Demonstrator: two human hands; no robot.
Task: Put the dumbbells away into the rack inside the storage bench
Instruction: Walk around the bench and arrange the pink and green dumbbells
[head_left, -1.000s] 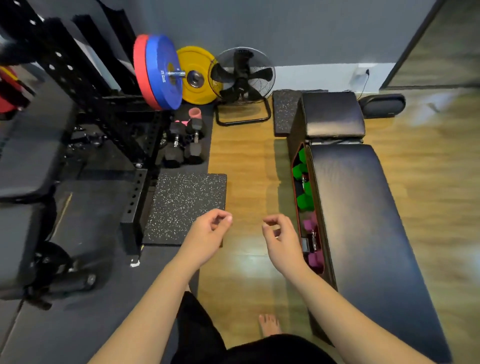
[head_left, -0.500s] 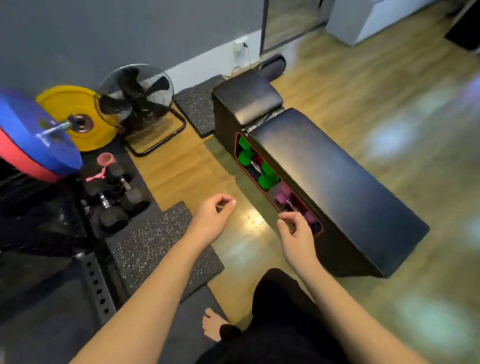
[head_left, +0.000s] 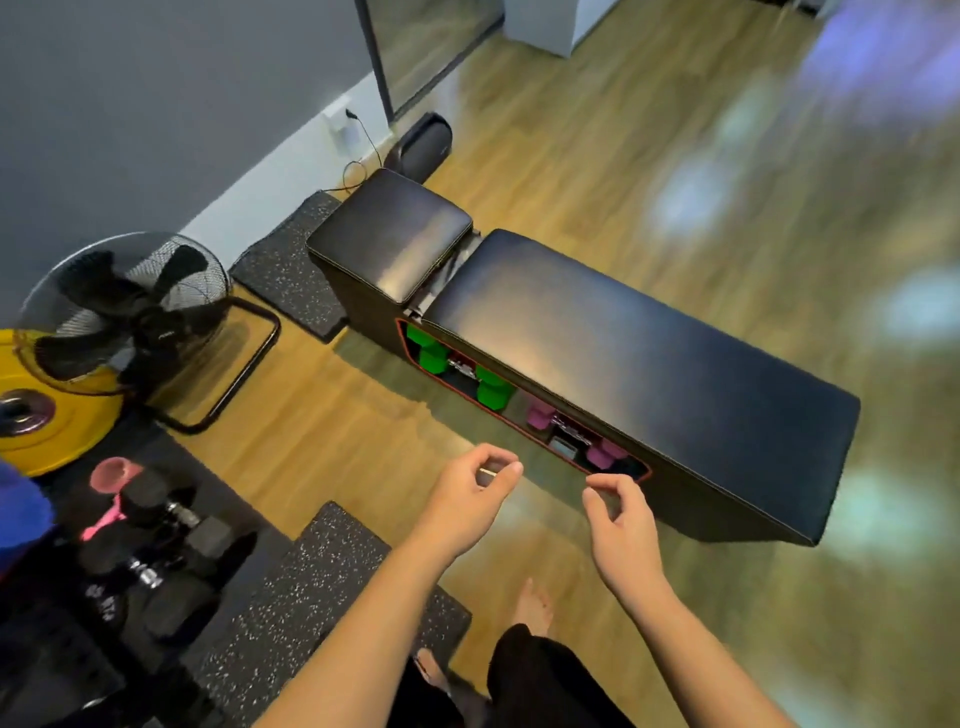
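Four dumbbells (head_left: 488, 387) end-to-end along the storage bench (head_left: 644, 374), hands (head_left: 467, 499) empty.

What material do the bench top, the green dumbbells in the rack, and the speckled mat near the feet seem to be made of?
Bench top: looks like black vinyl or leather padding, with a soft sheen and rounded, seamed edges.
Green dumbbells: probably neoprene or vinyl coated, given the matte, saturated colour; the core is hidden.
Mat: looks like recycled rubber, dark, grainy and matte with pale flecks.
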